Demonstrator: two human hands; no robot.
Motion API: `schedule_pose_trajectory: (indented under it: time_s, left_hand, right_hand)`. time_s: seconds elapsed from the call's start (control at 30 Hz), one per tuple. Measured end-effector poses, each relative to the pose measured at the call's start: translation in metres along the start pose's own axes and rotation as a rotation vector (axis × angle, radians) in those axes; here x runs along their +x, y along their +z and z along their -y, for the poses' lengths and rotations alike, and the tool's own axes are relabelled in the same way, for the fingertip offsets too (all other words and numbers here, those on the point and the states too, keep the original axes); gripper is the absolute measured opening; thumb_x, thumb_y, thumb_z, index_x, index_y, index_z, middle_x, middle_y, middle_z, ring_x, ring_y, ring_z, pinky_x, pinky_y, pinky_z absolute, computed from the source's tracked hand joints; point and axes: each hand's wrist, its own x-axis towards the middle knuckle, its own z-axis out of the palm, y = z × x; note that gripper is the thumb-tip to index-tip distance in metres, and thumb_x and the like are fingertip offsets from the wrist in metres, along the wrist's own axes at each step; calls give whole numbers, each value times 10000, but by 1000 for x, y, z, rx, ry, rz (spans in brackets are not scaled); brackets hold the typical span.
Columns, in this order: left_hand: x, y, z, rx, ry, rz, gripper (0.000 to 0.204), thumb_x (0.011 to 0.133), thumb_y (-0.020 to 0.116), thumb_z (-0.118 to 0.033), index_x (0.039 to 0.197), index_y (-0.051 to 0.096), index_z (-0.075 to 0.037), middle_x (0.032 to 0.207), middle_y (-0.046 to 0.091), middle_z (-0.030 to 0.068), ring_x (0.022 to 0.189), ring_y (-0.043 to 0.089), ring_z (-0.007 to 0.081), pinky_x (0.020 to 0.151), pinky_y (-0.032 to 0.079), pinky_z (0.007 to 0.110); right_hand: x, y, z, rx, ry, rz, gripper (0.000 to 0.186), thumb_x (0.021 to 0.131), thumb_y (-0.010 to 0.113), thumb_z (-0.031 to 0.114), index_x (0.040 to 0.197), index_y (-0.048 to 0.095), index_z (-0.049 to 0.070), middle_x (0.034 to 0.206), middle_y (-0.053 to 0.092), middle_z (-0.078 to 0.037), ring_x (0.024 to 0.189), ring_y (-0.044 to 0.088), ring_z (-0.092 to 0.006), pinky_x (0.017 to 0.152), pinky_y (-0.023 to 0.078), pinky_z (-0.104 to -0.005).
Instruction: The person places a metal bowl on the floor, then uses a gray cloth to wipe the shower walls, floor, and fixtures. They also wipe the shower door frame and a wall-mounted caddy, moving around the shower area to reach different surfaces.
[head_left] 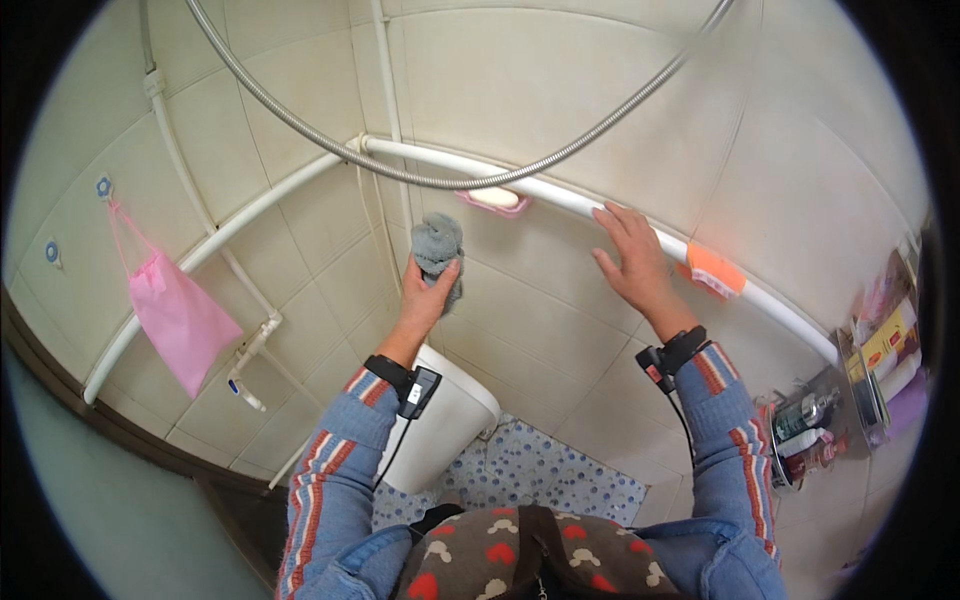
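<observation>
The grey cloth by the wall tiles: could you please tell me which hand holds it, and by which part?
The left hand grips the grey cloth by its lower end. The right hand holds nothing, resting open on the white pipe.

White pipe rail (560, 195) runs across tiled wall (560, 90), carries most stuff. Pink soap dish (494, 201) sits on it, just up-right of left hand (428, 290) gripping grey cloth (438, 245). Right hand (635, 262) rests flat on rail; orange sponge (712, 270) hangs on rail right beside it. Pink bag (178, 312) hangs from wall hook, well left of grip. Corner rack (815, 425) with bottles sits lower right of right hand.
</observation>
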Motion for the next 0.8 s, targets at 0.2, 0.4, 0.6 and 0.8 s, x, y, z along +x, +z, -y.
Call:
schedule_pose_trajectory:
  time_s: [0.2, 0.4, 0.6, 0.8]
  left_hand:
    - [116, -33, -26, 725, 617, 74, 557, 847, 780, -144, 1377, 609, -153, 1399, 599, 151, 1193, 602, 370, 1021, 494, 457]
    - [195, -33, -24, 1065, 659, 301, 594, 779, 697, -43, 1329, 645, -261, 1449, 578, 97, 1128, 586, 361, 963, 474, 466]
    - [250, -86, 33, 1122, 627, 169, 585, 759, 667, 4, 1284, 660, -253, 1423, 586, 74, 1108, 576, 371, 964, 480, 491]
    - [278, -163, 53, 1203, 489, -119, 626, 786, 653, 5, 1379, 596, -186, 1455, 553, 156, 1226, 544, 413, 1029, 464, 494]
  right_hand:
    - [14, 15, -25, -90, 162, 68, 491, 905, 736, 264, 1333, 610, 60, 1164, 665, -165, 1093, 615, -367, 960, 482, -483]
    - [18, 24, -16, -213, 241, 31, 461, 866, 767, 309, 1252, 652, 85, 1064, 674, -131, 1014, 628, -349, 884, 486, -467]
    - [19, 20, -14, -255, 244, 46, 488, 823, 783, 290, 1245, 640, 90, 1018, 653, -127, 989, 616, -343, 841, 468, -456]
    - [21, 22, -9, -281, 283, 77, 514, 776, 787, 284, 1231, 637, 98, 984, 625, -118, 971, 596, -336, 828, 448, -453]
